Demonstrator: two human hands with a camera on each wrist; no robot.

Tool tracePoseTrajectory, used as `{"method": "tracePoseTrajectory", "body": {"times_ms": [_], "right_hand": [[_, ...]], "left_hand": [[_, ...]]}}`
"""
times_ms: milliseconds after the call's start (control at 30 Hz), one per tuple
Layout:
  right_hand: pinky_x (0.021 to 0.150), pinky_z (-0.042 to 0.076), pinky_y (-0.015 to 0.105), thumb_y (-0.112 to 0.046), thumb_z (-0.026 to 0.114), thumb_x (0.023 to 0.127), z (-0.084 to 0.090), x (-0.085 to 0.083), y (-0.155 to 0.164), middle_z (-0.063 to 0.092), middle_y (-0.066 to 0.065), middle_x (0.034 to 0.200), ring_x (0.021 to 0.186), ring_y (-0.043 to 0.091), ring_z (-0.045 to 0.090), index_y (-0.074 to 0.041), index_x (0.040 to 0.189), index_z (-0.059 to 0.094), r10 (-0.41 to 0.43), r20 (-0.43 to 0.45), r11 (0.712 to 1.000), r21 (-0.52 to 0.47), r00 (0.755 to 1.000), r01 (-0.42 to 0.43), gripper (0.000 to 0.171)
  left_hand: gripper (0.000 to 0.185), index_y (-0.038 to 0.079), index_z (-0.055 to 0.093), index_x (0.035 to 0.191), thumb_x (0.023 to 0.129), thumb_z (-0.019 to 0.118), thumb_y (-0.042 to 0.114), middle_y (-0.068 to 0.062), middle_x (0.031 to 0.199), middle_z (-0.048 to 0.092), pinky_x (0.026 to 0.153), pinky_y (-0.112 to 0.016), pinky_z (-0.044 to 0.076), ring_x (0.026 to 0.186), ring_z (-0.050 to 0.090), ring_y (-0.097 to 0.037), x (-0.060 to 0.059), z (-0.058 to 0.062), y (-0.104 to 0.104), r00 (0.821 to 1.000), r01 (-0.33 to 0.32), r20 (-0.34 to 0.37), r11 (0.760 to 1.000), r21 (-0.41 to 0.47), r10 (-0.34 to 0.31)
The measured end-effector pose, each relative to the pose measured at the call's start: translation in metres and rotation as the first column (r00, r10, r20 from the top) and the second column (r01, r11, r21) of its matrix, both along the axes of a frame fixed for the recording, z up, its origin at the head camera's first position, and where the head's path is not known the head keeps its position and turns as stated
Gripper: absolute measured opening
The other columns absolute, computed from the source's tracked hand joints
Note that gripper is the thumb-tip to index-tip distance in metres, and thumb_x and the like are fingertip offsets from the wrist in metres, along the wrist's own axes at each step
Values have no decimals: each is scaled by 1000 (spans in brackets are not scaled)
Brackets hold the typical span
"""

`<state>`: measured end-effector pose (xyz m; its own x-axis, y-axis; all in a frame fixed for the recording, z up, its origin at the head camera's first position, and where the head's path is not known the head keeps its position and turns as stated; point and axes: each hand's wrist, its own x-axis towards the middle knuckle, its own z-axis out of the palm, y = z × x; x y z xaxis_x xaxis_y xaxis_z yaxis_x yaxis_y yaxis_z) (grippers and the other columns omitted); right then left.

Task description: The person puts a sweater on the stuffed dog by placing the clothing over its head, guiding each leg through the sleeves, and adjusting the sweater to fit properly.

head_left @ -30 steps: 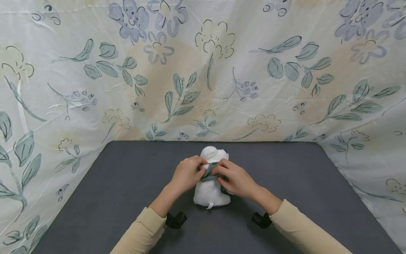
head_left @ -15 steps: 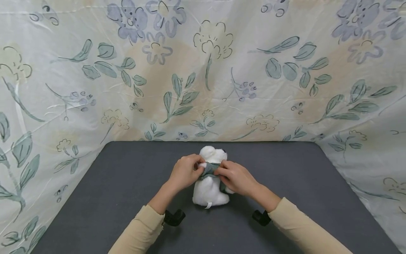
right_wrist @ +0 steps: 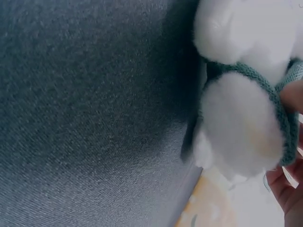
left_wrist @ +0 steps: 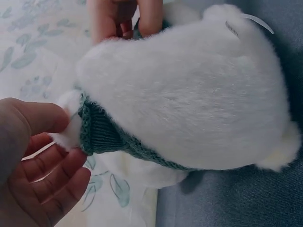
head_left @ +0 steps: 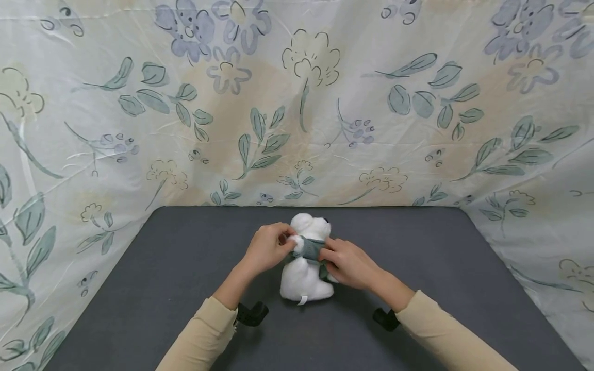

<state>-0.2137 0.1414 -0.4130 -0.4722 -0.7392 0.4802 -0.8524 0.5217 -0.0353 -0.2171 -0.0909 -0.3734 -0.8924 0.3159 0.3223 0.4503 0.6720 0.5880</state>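
Observation:
A white plush toy animal (head_left: pixel 306 281) sits upright on the dark table, its back and side toward me. A green knitted garment (head_left: pixel 312 249) lies around its upper body. My left hand (head_left: pixel 268 246) pinches the toy's white paw, which pokes out of the garment's ribbed sleeve (left_wrist: pixel 105 132) in the left wrist view. On the other side, my right hand (head_left: pixel 349 262) pinches the green knit; in the right wrist view its thumb (right_wrist: pixel 292 97) presses the garment's edge. The toy's front is hidden from the head view.
The toy stands on a dark grey table (head_left: pixel 195 268). Behind it hangs a floral curtain (head_left: pixel 325 103), which also runs down both sides. Black wrist cameras (head_left: pixel 252 313) sit under both wrists. A small white tag (head_left: pixel 302 300) sticks out at the toy's base.
My left hand has shifted slightly left, and the white paw now shows at its fingertips. The green knit looks flatter across the back. My right hand still grips the knit, slightly farther right.

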Motion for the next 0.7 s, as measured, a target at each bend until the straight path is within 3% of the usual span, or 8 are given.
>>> {"method": "tracePoseTrajectory", "body": {"times_ms": [167, 300, 533, 700], "right_hand": [[65, 44, 25, -23, 68, 84, 6, 2, -3, 55, -3, 94, 77, 8, 51, -15, 101, 62, -65, 95, 996, -58, 993, 71, 20], [70, 45, 27, -23, 69, 84, 10, -2, -10, 56, -1, 102, 87, 12, 52, -12, 111, 61, -106, 100, 988, -104, 989, 116, 30], [68, 43, 31, -24, 73, 78, 9, -9, -28, 56, 0, 101, 86, 16, 52, -12, 108, 64, -135, 62, 985, -101, 989, 141, 33], [71, 43, 37, -24, 74, 77, 7, -9, -39, 56, 2, 104, 91, 19, 52, -12, 107, 66, -155, 150, 972, -152, 976, 178, 32]], "left_hand": [[8, 14, 69, 87, 81, 67, 11, 4, 79, 63, 54, -22, 45, 65, 56, -5, 1, 3, 1, 1000, 8, 29, 1000, 13, -8], [10, 15, 69, 91, 82, 66, 15, 5, 81, 64, 54, -22, 45, 65, 55, -4, 2, 1, 2, 1000, -8, 22, 1000, -12, 8], [14, 17, 67, 94, 82, 67, 23, 7, 80, 63, 56, -21, 44, 68, 57, -7, 9, -4, 4, 999, -33, -31, 995, -90, 30], [15, 15, 67, 91, 78, 72, 22, 6, 78, 62, 58, -23, 45, 71, 58, -11, 13, -8, 3, 993, -55, -109, 994, -93, 45]]}}
